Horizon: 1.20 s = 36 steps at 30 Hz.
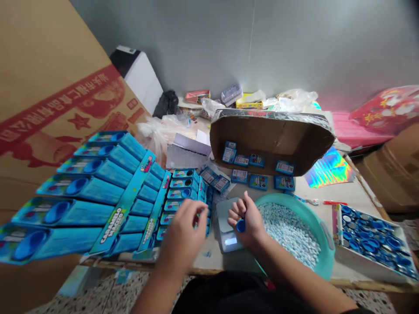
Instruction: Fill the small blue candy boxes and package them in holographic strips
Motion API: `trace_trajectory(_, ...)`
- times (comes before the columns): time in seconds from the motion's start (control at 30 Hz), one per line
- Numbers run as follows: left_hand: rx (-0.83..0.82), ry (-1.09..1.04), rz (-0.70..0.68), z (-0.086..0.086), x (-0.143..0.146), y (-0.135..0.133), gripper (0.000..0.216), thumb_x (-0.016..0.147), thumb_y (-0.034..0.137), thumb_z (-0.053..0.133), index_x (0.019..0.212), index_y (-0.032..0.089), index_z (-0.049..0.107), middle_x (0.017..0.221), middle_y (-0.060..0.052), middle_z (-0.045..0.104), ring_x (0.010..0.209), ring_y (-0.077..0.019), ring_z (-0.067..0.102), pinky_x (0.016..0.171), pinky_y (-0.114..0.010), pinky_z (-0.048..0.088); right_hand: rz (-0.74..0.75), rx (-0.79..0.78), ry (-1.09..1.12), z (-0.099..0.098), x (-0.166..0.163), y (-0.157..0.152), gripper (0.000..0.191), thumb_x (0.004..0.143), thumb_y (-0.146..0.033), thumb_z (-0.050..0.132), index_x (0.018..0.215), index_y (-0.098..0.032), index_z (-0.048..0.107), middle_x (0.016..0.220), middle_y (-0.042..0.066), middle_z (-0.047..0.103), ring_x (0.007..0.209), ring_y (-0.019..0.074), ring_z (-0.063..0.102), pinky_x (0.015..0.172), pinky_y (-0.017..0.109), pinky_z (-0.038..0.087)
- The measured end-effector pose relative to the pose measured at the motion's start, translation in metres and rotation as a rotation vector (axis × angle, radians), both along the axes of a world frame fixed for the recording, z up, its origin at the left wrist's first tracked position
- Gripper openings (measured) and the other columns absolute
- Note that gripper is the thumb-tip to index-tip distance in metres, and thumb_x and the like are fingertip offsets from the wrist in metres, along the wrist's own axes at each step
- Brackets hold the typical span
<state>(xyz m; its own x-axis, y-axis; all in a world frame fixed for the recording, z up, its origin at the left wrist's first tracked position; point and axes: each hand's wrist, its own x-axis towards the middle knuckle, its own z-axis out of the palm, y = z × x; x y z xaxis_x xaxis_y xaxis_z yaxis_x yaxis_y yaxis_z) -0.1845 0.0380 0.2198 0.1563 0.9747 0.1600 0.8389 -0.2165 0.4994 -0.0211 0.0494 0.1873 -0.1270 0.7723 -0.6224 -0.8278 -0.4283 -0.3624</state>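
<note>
Near the lower middle of the head view, a small blue round-mouthed plastic cup (pixel 241 225) sits in the right hand (pixel 251 217), whose fingers are curled around it. Its mouth shows at the palm's lower left edge; how its long axis runs cannot be told, since most of it is hidden.

Left of that, at nearly the same height in the frame, the left hand (pixel 183 231) is blurred, its fingers bent toward the thumb; whether they pinch anything cannot be told. From these fingers the cup lies to the right, with part of the pale grey digital scale (pixel 225 222) between.

Behind the left hand, up toward the frame's centre, stands a row of slim blue cardboard boxes with oval openings (pixel 178 193), their printed faces running roughly crosswise. The left hand is much the nearer to them; contact is unclear. Just right of the right hand lies the round turquoise plastic basin (pixel 328 257), holding small pale blue pellets (pixel 291 231).
</note>
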Motion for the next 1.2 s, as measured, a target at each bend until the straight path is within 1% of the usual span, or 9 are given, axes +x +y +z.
trace_trajectory(0.07, 0.081, -0.172, -0.269, -0.009, 0.009, -0.026, 0.028, 0.095, 0.034, 0.055, 0.12, 0.023, 0.064, 0.113, -0.008, 0.068, 0.107, -0.0206, 0.065, 0.092, -0.031, 0.053, 0.065, -0.009, 0.05, 0.004, -0.013, 0.004, 0.065, 0.101, -0.056, 0.034, 0.049, -0.02, 0.019, 0.045, -0.007, 0.017, 0.042, 0.0095, 0.013, 0.04, 0.022, 0.017)
trace_trajectory(0.13, 0.107, -0.261, -0.364, -0.017, 0.007, -0.036, 0.034, 0.095, 0.032, 0.058, 0.127, 0.024, 0.062, 0.117, -0.008, 0.068, 0.111, -0.0198, 0.065, 0.095, -0.031, 0.054, 0.121, -0.003, 0.088, 0.008, -0.026, 0.007, 0.066, 0.103, -0.053, 0.027, 0.047, -0.019, 0.02, 0.044, -0.006, 0.019, 0.042, 0.0098, 0.017, 0.042, 0.022, 0.021)
trace_trajectory(0.33, 0.086, -0.342, -0.306, -0.026, -0.018, -0.013, 0.029, 0.093, 0.017, 0.056, 0.117, 0.023, 0.069, 0.099, -0.004, 0.072, 0.091, -0.0143, 0.068, 0.082, -0.024, 0.055, 0.106, 0.034, 0.115, 0.001, -0.044, 0.001, 0.069, 0.106, -0.048, 0.021, 0.045, -0.019, 0.033, 0.043, -0.004, 0.027, 0.043, 0.0107, 0.028, 0.047, 0.022, 0.03)
trace_trajectory(0.47, 0.014, -0.345, -0.281, -0.029, -0.005, -0.012, 0.025, 0.083, 0.009, 0.054, 0.094, 0.021, 0.073, 0.09, -0.003, 0.072, 0.084, -0.0139, 0.067, 0.078, -0.024, 0.054, 0.071, -0.007, 0.047, -0.011, -0.05, -0.002, 0.065, 0.105, -0.048, 0.028, 0.048, -0.019, 0.042, 0.045, -0.004, 0.033, 0.045, 0.0111, 0.033, 0.049, 0.022, 0.033)
trace_trajectory(0.57, -0.02, -0.305, -0.172, -0.026, -0.002, -0.004, 0.017, 0.081, 0.016, 0.055, 0.083, 0.02, 0.071, 0.084, -0.002, 0.071, 0.077, -0.015, 0.066, 0.074, -0.025, 0.052, 0.021, 0.021, -0.045, -0.016, -0.056, 0.001, 0.06, 0.102, -0.051, 0.039, 0.052, -0.018, 0.046, 0.048, -0.004, 0.038, 0.048, 0.0105, 0.035, 0.05, 0.021, 0.033)
trace_trajectory(0.67, -0.107, -0.09, 0.013, -0.012, -0.018, 0.027, 0.022, 0.087, 0.03, 0.052, 0.083, 0.021, 0.071, 0.086, -0.005, 0.073, 0.08, -0.0194, 0.067, 0.073, -0.027, 0.05, -0.04, 0.093, -0.135, -0.018, -0.051, 0.005, 0.055, 0.097, -0.054, 0.047, 0.055, -0.019, 0.046, 0.047, -0.007, 0.031, 0.045, 0.0092, 0.026, 0.047, 0.022, 0.025)
trace_trajectory(0.8, -0.411, 0.488, 0.111, 0.014, -0.041, 0.091, 0.032, 0.09, 0.032, 0.044, 0.079, 0.018, 0.071, 0.092, -0.015, 0.074, 0.089, -0.0298, 0.068, 0.071, -0.033, 0.046, -0.062, 0.177, -0.309, -0.025, -0.025, 0.001, 0.049, 0.089, -0.055, 0.06, 0.056, -0.02, 0.047, 0.049, -0.008, 0.028, 0.046, 0.0087, 0.022, 0.047, 0.024, 0.021)
trace_trajectory(0.97, -0.651, 0.579, 0.036, 0.031, -0.037, 0.151, 0.03, 0.065, 0.035, 0.074, 0.045, 0.021, 0.057, 0.057, -0.009, 0.066, 0.067, -0.0259, 0.066, 0.064, -0.03, 0.046, -0.016, 0.26, -0.44, -0.038, 0.014, -0.009, 0.062, 0.081, -0.072, 0.058, 0.05, -0.021, 0.043, 0.047, -0.008, 0.024, 0.046, 0.0092, 0.021, 0.048, 0.027, 0.018)
trace_trajectory(1.2, -0.761, 0.571, -0.002, 0.032, -0.032, 0.181, 0.028, 0.063, 0.034, 0.074, 0.044, 0.019, 0.059, 0.053, -0.005, 0.063, 0.051, -0.0186, 0.058, 0.057, -0.029, 0.045, 0.1, 0.329, -0.61, -0.041, 0.044, -0.006, 0.067, 0.081, -0.078, 0.052, 0.046, -0.022, 0.038, 0.048, -0.007, 0.022, 0.048, 0.0105, 0.02, 0.049, 0.029, 0.012)
